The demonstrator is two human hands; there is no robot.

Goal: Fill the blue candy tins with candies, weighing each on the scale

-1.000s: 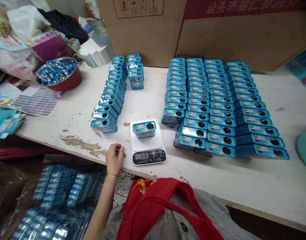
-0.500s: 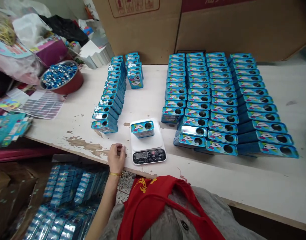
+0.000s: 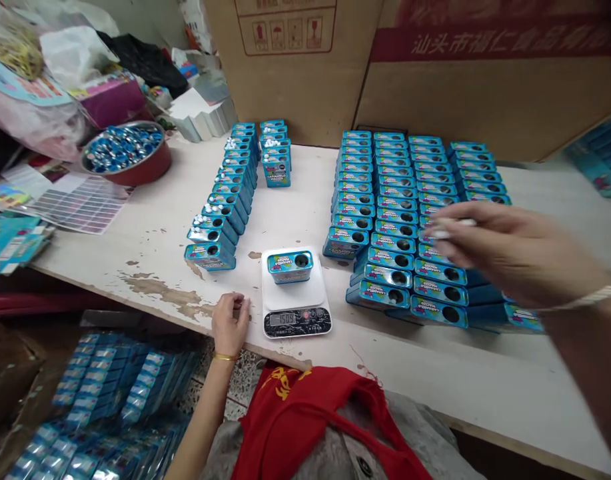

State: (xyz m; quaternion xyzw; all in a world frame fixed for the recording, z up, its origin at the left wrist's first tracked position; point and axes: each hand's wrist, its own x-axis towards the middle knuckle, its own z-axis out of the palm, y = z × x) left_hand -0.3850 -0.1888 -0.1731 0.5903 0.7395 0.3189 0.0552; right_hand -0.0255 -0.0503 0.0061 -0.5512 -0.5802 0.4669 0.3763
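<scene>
A blue candy tin [image 3: 290, 268], with a dark round opening in its top, stands on the white digital scale [image 3: 298, 327], whose display appears to read 150.9. Left of the scale, my left hand [image 3: 230, 323] rests at the table's edge with its fingers loosely curled; nothing shows in it. My right hand [image 3: 510, 247], smeared by motion, is raised over the right-hand tins, and its fingertips pinch small white candies [image 3: 440, 234]. Rows of blue tins [image 3: 392, 243] with round openings stand beneath it. Left of the scale is another row of tins [image 3: 210, 255], several with white candies on top.
A red bowl [image 3: 150, 172] of blue-wrapped pieces stands at the left, near printed sheets [image 3: 85, 203] and plastic bags. Large cardboard boxes [image 3: 305, 87] wall off the back. More packed blue boxes [image 3: 85, 387] sit below the table at the left.
My right hand has come into view from the right, holding white candies. My left hand, the tin on the scale and the reading stay as they were. The view has tilted slightly.
</scene>
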